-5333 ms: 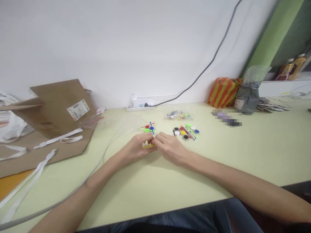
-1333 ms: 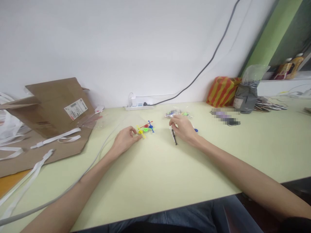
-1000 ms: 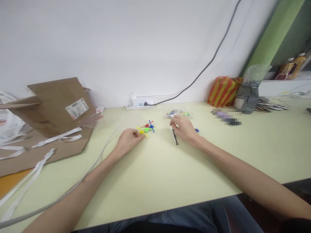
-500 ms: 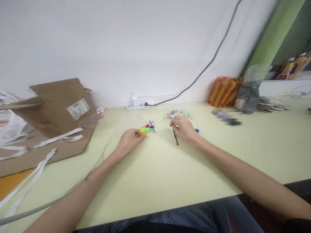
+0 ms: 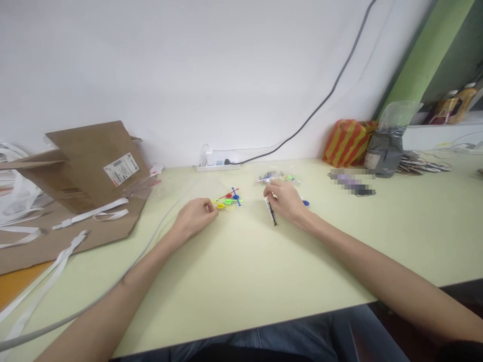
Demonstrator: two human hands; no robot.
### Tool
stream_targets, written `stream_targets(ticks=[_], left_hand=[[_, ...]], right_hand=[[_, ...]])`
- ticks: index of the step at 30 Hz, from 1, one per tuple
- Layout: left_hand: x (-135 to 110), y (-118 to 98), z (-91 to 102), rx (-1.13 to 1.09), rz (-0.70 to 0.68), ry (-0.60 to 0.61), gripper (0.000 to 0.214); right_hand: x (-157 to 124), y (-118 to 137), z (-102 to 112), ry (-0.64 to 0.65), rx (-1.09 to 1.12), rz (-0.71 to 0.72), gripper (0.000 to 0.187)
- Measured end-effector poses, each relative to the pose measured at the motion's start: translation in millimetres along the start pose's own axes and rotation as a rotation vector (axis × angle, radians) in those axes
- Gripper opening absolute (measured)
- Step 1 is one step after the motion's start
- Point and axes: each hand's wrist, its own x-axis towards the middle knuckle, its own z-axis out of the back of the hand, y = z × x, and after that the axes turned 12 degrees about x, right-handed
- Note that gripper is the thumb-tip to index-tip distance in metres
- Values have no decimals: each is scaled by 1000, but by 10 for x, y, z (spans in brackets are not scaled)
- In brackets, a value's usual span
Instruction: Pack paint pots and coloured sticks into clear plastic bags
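My left hand point(image 5: 196, 217) is just left of a small cluster of plastic arrow spinners, thumb and fingers curled together with no object visible in them. That cluster has a yellow spinner point(image 5: 221, 205) nearest the hand, then a green one point(image 5: 228, 201), a red one point(image 5: 228, 195) and a blue one point(image 5: 236, 197). To the right, my right hand point(image 5: 286, 199) pinches the upper end of a black-and-white arrow piece point(image 5: 271, 212), its lower end pointing toward me. Behind the right hand lies a clear bag of coloured pieces point(image 5: 277, 176). A round blue piece point(image 5: 306, 203) peeks out beside the wrist.
A cardboard box point(image 5: 94, 171) with white straps point(image 5: 71, 251) occupies the left. A grey cable point(image 5: 151, 246) runs under my left forearm. Against the wall sits a power strip point(image 5: 218, 167). At right are a striped bag point(image 5: 349, 143), a grey bag point(image 5: 385, 151) and a blurred phone-like object point(image 5: 352, 182).
My left hand has drawn back a little to the left, away from the yellow spinner, which stays on the table. The right hand and its piece have hardly moved.
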Motion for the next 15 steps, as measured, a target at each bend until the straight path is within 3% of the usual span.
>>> stream_targets(ticks=[6, 15], left_hand=[[25, 100, -40, 33, 113, -38, 28], [79, 144, -115, -129, 80, -44, 36]], right_hand=[[4, -1, -5, -2, -4, 1, 23], [2, -15, -11, 3, -13, -4, 23]])
